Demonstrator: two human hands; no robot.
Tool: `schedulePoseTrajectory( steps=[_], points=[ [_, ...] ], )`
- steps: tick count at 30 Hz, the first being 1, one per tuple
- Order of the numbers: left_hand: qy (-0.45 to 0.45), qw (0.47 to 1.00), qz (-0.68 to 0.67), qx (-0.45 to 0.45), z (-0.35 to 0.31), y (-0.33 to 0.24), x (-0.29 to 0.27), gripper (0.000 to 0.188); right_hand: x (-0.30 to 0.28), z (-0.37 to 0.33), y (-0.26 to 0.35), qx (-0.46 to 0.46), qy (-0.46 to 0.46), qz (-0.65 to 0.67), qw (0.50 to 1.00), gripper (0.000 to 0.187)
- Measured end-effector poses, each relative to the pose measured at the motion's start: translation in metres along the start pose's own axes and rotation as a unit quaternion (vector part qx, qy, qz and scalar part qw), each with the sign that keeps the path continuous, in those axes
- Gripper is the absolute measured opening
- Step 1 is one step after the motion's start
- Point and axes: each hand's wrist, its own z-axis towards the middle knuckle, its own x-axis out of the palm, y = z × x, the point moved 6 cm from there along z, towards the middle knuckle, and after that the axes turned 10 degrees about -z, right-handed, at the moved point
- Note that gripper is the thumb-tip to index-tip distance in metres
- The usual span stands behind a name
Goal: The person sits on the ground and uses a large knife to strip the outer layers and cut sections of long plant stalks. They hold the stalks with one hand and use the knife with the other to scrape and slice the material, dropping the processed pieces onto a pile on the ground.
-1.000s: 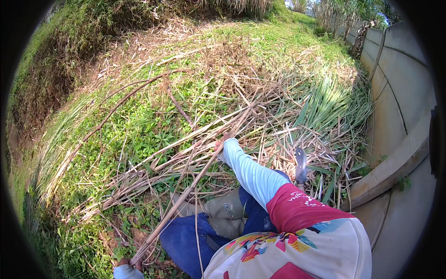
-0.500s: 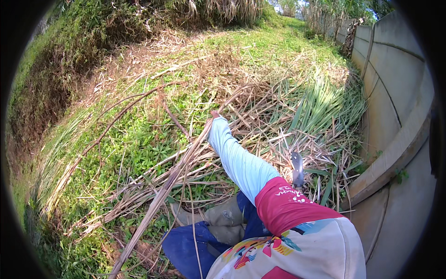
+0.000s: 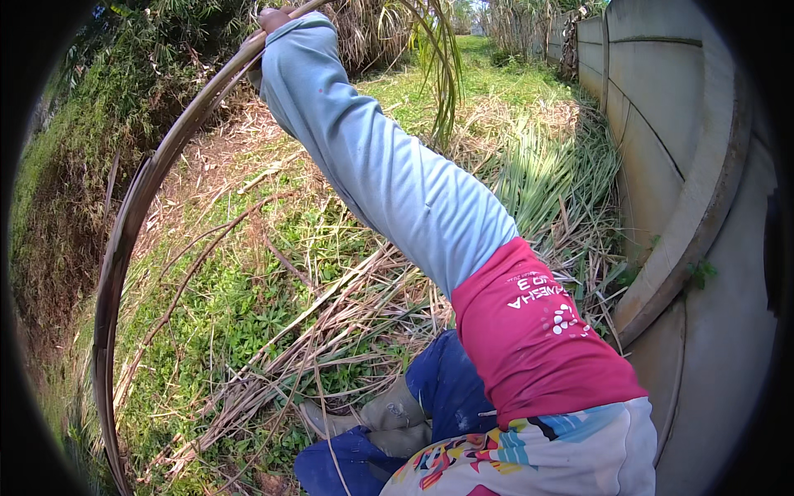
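Note:
My right hand (image 3: pixel 275 20) is raised at the top of the view, its fingers wrapped round a bundle of long dry brown grass stalks (image 3: pixel 124 223). From the hand, the bundle bows down along the left side to the lower edge. Right of the hand, narrow green-yellow leaves (image 3: pixel 442 70) hang down; they appear to belong to the bundle's other end. My right arm (image 3: pixel 397 178), in a light blue sleeve under a red short sleeve, stretches across the middle and covers part of the ground. My left hand is out of view.
Cut stalks (image 3: pixel 281 355) and a thin bent branch (image 3: pixel 186 285) lie on low green plants. Cut green grass (image 3: pixel 550 178) is heaped beside a concrete wall (image 3: pixel 645 124) on the right. An overgrown bank (image 3: pixel 74 190) rises at left. My boots (image 3: pixel 389 413) stand below.
My right hand has swung up and to the left, lifting the stalk bundle off the ground into an arc. A blade lying on the cut grass earlier is now hidden behind my arm.

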Motion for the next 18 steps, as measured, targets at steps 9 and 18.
schedulePoseTrajectory(
  steps=[9, 18],
  points=[
    [0.091, 0.990, -0.096, 0.056, 0.044, -0.103, 0.058, 0.049, -0.114, -0.090, -0.002, 0.084, -0.072, -0.136, 0.985, 0.036],
    [0.190, 0.944, -0.226, 0.149, 0.057, -0.210, 0.123, 0.066, -0.267, -0.242, -0.057, 0.198, -0.191, -0.291, 0.916, 0.050]
  ],
)
